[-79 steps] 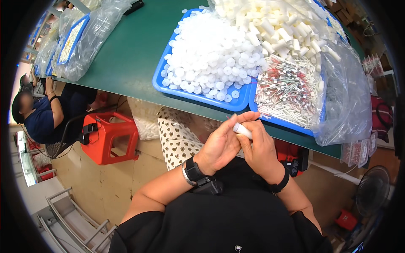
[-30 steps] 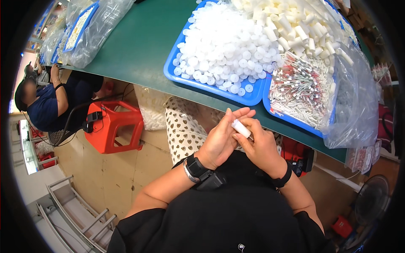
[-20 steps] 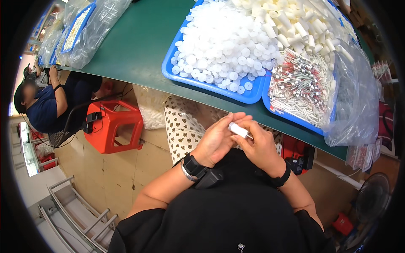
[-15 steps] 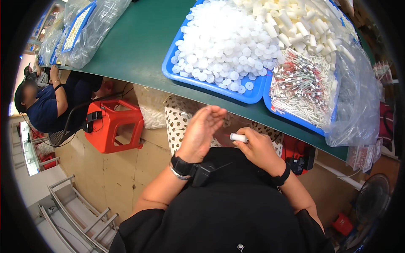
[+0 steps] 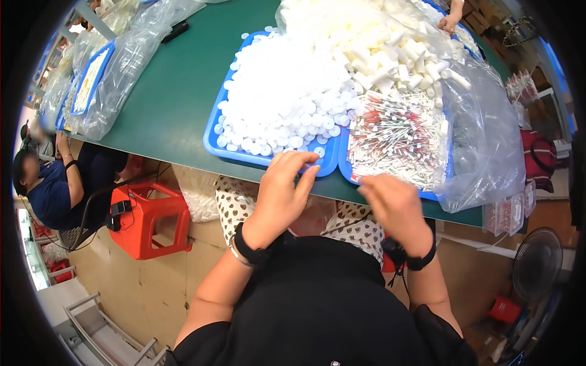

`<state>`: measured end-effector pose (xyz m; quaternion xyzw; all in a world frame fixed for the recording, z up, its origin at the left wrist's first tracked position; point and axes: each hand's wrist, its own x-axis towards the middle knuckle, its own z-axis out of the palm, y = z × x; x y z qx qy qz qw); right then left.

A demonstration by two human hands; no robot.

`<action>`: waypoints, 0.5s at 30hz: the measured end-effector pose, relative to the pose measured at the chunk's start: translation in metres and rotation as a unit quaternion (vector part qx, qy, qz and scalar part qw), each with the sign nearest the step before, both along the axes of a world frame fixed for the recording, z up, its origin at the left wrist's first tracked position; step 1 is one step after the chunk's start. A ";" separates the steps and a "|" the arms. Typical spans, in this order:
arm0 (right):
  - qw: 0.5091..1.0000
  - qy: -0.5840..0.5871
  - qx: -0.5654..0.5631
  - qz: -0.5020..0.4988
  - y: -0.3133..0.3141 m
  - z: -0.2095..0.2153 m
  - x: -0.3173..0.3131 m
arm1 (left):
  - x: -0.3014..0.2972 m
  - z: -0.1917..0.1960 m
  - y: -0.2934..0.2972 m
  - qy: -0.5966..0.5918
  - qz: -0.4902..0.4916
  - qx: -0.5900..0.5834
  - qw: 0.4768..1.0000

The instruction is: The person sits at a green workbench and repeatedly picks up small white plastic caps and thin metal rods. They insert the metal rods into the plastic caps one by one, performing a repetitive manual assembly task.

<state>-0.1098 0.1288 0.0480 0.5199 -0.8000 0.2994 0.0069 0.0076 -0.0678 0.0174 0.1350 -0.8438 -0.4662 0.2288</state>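
My left hand [image 5: 282, 190] is at the near rim of a blue tray [image 5: 210, 141] heaped with small round translucent white discs [image 5: 287, 91]. Its thumb and forefinger curve toward each other over the rim, tips a little apart, and nothing shows between them. To the right, my right hand [image 5: 397, 210] hovers at the near edge of a second blue tray [image 5: 345, 166], piled with thin white sticks and red-and-metal pins [image 5: 397, 134]. Motion smears its fingers, so whether they hold anything cannot be made out.
Short cream-white cylinders [image 5: 403, 58] are heaped behind the pins. A clear plastic bag [image 5: 485, 146] drapes over the green table's [image 5: 177, 104] right side. Another person's hand [image 5: 450, 23] is at the far right. A red stool [image 5: 149, 219] and a seated person [image 5: 52, 183] are at left.
Both hands have moved up from my lap to the trays' near edges. The white cylinder that was in my right hand no longer shows. My view has shifted to the right.
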 end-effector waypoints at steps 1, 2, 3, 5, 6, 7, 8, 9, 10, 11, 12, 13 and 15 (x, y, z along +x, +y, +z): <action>0.997 0.058 0.013 -0.046 0.004 0.002 -0.011 | -0.009 -0.002 -0.002 0.026 -0.005 -0.136 0.990; 0.993 0.092 0.028 -0.066 0.007 0.002 -0.021 | -0.016 -0.004 -0.002 0.008 -0.008 -0.159 0.987; 0.987 0.126 0.044 -0.086 0.007 0.002 -0.029 | -0.022 -0.008 -0.002 -0.011 -0.011 -0.183 0.983; 0.985 0.151 0.049 -0.063 0.004 -0.005 -0.041 | -0.033 -0.014 -0.003 -0.065 -0.022 -0.228 0.971; 0.984 0.163 0.052 -0.051 0.002 -0.008 -0.045 | -0.039 -0.016 -0.004 -0.100 -0.031 -0.249 0.963; 0.983 0.170 0.058 -0.041 0.001 -0.011 -0.047 | -0.044 -0.017 -0.005 -0.136 -0.040 -0.269 0.953; 0.982 0.177 0.063 -0.030 -0.002 -0.013 -0.047 | -0.048 -0.017 -0.007 -0.147 -0.044 -0.273 0.950; 0.980 0.184 0.068 -0.020 -0.005 -0.015 -0.047 | -0.051 -0.017 -0.008 -0.158 -0.048 -0.277 0.946; 0.980 0.190 0.064 -0.008 -0.008 -0.016 -0.046 | -0.051 -0.017 -0.009 -0.171 -0.050 -0.281 0.943; 0.979 0.196 0.060 0.004 -0.011 -0.017 -0.046 | -0.052 -0.017 -0.009 -0.172 -0.050 -0.282 0.943; 0.978 0.202 0.056 0.016 -0.014 -0.019 -0.046 | -0.051 -0.017 -0.009 -0.172 -0.049 -0.283 0.942; 0.975 0.207 0.072 0.023 -0.016 -0.019 -0.046 | -0.052 -0.016 -0.009 -0.170 -0.050 -0.284 0.942; 0.970 0.216 0.106 0.036 -0.018 -0.020 -0.048 | -0.050 -0.014 -0.010 -0.136 -0.051 -0.257 0.955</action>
